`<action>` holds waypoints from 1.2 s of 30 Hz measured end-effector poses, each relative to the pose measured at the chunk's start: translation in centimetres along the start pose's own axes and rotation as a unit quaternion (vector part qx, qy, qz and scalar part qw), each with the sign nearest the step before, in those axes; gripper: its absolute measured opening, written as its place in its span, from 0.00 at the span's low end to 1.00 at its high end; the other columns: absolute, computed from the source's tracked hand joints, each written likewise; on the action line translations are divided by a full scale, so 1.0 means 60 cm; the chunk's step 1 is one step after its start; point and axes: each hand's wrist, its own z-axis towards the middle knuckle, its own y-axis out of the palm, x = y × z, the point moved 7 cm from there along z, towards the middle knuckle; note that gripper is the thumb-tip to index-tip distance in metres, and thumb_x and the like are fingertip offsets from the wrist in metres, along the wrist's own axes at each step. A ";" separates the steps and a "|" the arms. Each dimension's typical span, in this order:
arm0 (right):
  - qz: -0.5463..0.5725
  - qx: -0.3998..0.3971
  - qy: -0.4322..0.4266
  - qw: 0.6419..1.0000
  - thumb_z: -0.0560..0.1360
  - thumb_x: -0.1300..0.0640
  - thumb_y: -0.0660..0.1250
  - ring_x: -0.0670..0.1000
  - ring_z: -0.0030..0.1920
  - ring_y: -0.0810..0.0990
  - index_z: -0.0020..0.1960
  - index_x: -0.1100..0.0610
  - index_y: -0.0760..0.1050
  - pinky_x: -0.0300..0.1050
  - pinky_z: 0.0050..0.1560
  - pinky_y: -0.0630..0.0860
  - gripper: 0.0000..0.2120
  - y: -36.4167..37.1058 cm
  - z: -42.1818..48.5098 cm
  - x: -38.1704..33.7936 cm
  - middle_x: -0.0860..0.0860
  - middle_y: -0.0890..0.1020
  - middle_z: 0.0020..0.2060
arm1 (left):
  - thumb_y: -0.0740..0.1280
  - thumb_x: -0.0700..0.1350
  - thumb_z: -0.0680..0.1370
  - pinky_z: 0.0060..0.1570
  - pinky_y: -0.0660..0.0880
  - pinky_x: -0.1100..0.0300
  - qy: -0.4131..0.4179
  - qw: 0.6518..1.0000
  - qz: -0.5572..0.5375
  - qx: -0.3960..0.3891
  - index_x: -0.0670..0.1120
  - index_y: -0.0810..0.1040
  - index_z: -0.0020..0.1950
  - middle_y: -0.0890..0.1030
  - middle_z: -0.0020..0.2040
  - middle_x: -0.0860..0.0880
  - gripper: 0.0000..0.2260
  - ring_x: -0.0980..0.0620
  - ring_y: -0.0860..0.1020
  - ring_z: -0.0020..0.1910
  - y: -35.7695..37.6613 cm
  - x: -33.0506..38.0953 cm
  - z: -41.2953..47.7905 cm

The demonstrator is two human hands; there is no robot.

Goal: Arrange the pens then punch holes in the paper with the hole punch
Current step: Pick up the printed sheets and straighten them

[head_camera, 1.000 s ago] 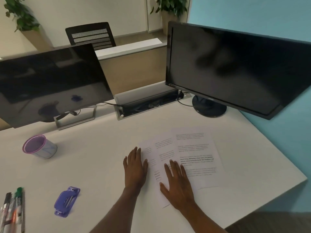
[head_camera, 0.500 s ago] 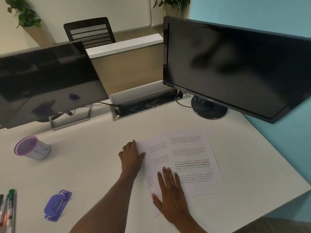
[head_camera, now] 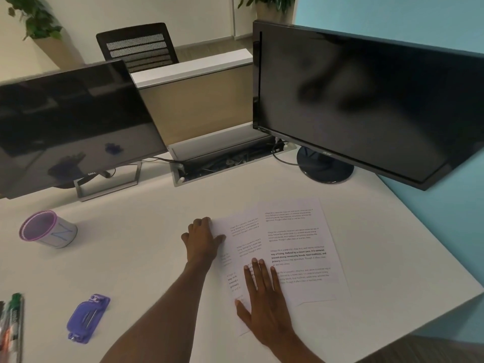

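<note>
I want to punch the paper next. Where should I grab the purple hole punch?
Grip the hole punch across its long sides at mid-body, coming from above. It lies flat on the desk, long axis tilted, with open space all around; the narrower waist likely suits a pinch.

Right of centre in the frame, printed sheets of paper point(head_camera: 293, 247) lie overlapped on the white counter point(head_camera: 146, 258). The right hand point(head_camera: 264, 297) rests flat on their lower edge, fingers spread. The left hand point(head_camera: 203, 239) curls its grip at the sheets' left edge. At lower left lies a purple hole punch point(head_camera: 87, 317), with pens point(head_camera: 11, 328) at the frame's left border. A purple-rimmed cup point(head_camera: 48, 229) stands at mid left. Two dark monitors point(head_camera: 366, 100) fill the upper frame.
</note>
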 end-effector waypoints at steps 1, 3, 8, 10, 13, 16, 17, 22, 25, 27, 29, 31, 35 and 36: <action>0.002 0.002 0.000 1.000 0.78 0.31 0.55 0.60 0.78 0.63 0.79 0.54 0.64 0.63 0.73 0.57 0.38 0.002 0.000 0.001 0.56 0.63 0.79 | 0.75 0.55 0.77 0.71 0.64 0.45 0.001 1.000 -0.003 0.001 0.47 0.71 0.75 0.74 0.72 0.47 0.29 0.44 0.70 0.72 -0.001 0.001 -0.001; 0.002 0.003 -0.005 1.000 0.79 0.31 0.53 0.60 0.80 0.59 0.80 0.55 0.61 0.63 0.75 0.56 0.38 0.009 0.000 0.001 0.56 0.59 0.81 | 0.75 0.55 0.77 0.71 0.64 0.45 -0.002 1.000 -0.006 0.002 0.47 0.71 0.75 0.74 0.71 0.47 0.29 0.44 0.71 0.71 -0.003 0.001 -0.001; -0.004 0.000 -0.005 1.000 0.81 0.32 0.51 0.60 0.81 0.53 0.82 0.55 0.56 0.64 0.77 0.57 0.38 0.016 0.001 0.002 0.57 0.55 0.82 | 0.75 0.54 0.77 0.68 0.66 0.45 -0.010 1.000 -0.020 -0.011 0.47 0.73 0.72 0.78 0.65 0.47 0.26 0.44 0.74 0.67 -0.004 0.002 -0.001; -0.011 -0.005 -0.003 1.000 0.81 0.32 0.50 0.60 0.81 0.52 0.82 0.55 0.55 0.64 0.77 0.56 0.38 0.018 0.001 0.003 0.57 0.53 0.82 | 0.75 0.54 0.77 0.68 0.66 0.45 -0.016 0.999 -0.034 -0.014 0.47 0.75 0.69 0.77 0.65 0.46 0.24 0.44 0.73 0.67 -0.004 0.001 -0.001; -0.017 -0.015 -0.005 1.000 0.81 0.32 0.46 0.60 0.82 0.48 0.83 0.55 0.50 0.64 0.78 0.54 0.39 0.022 0.001 0.003 0.56 0.49 0.82 | 0.76 0.52 0.77 0.68 0.68 0.45 -0.010 0.998 -0.059 -0.007 0.47 0.78 0.66 0.75 0.67 0.45 0.20 0.43 0.72 0.68 -0.005 0.000 -0.004; -0.016 -0.013 -0.002 1.000 0.81 0.32 0.46 0.60 0.82 0.47 0.83 0.55 0.50 0.64 0.78 0.54 0.38 0.022 0.002 0.005 0.56 0.49 0.82 | 0.76 0.52 0.77 0.66 0.73 0.44 0.000 0.996 -0.091 0.000 0.47 0.79 0.63 0.76 0.65 0.46 0.18 0.43 0.73 0.65 -0.005 0.005 -0.009; -0.014 -0.012 -0.002 1.000 0.81 0.32 0.47 0.59 0.82 0.47 0.83 0.55 0.50 0.64 0.78 0.55 0.38 0.022 0.001 0.005 0.57 0.50 0.82 | 0.76 0.51 0.77 0.65 0.75 0.44 0.001 0.993 -0.118 -0.001 0.46 0.79 0.63 0.77 0.65 0.45 0.18 0.43 0.75 0.63 -0.005 0.007 -0.011; -0.002 -0.012 0.000 1.000 0.81 0.33 0.44 0.58 0.82 0.44 0.83 0.55 0.48 0.62 0.80 0.51 0.38 0.025 0.002 0.003 0.56 0.47 0.83 | 0.78 0.44 0.75 0.61 0.81 0.43 -0.068 0.945 -0.319 -0.009 0.46 0.71 0.72 0.78 0.63 0.44 0.28 0.42 0.81 0.56 -0.007 -0.004 -0.018; 0.004 -0.009 0.000 1.000 0.82 0.35 0.44 0.55 0.82 0.43 0.83 0.55 0.46 0.60 0.80 0.49 0.37 0.025 0.003 0.004 0.54 0.46 0.83 | 0.80 0.43 0.73 0.61 0.80 0.45 -0.133 0.900 -0.415 0.009 0.48 0.68 0.75 0.77 0.63 0.45 0.34 0.43 0.80 0.57 -0.006 -0.023 -0.024; 0.000 -0.006 -0.007 1.000 0.82 0.36 0.43 0.55 0.82 0.43 0.83 0.55 0.45 0.58 0.80 0.47 0.36 0.024 0.004 0.007 0.54 0.46 0.82 | 0.81 0.43 0.73 0.61 0.79 0.45 -0.162 0.877 -0.452 0.013 0.47 0.69 0.74 0.79 0.63 0.44 0.33 0.42 0.80 0.57 -0.002 -0.034 -0.028; -0.002 0.001 -0.009 1.000 0.82 0.36 0.43 0.54 0.82 0.44 0.83 0.56 0.47 0.58 0.80 0.47 0.36 0.021 0.004 0.010 0.54 0.48 0.82 | 0.81 0.42 0.72 0.60 0.79 0.45 -0.188 0.850 -0.492 0.006 0.46 0.72 0.72 0.80 0.63 0.42 0.32 0.42 0.81 0.57 0.004 -0.042 -0.032; 0.002 0.009 -0.005 1.000 0.83 0.37 0.45 0.54 0.82 0.47 0.83 0.57 0.50 0.57 0.79 0.49 0.35 0.018 0.003 0.013 0.55 0.52 0.82 | 0.82 0.41 0.71 0.57 0.80 0.47 -0.210 0.828 -0.520 0.004 0.45 0.74 0.71 0.81 0.63 0.42 0.30 0.46 0.81 0.52 0.009 -0.046 -0.038; -0.003 0.012 0.005 1.000 0.82 0.37 0.47 0.54 0.82 0.52 0.82 0.57 0.53 0.57 0.79 0.50 0.35 0.019 0.005 0.016 0.55 0.56 0.82 | 0.81 0.40 0.71 0.60 0.80 0.48 -0.233 0.810 -0.537 0.032 0.43 0.77 0.69 0.80 0.64 0.43 0.28 0.47 0.80 0.48 0.010 -0.052 -0.047; -0.003 0.012 0.009 1.000 0.82 0.36 0.48 0.54 0.82 0.53 0.82 0.56 0.54 0.57 0.79 0.50 0.35 0.020 0.007 0.017 0.55 0.56 0.82 | 0.81 0.39 0.72 0.61 0.80 0.48 -0.236 0.806 -0.542 0.038 0.42 0.77 0.69 0.80 0.64 0.43 0.28 0.46 0.81 0.50 0.011 -0.053 -0.050</action>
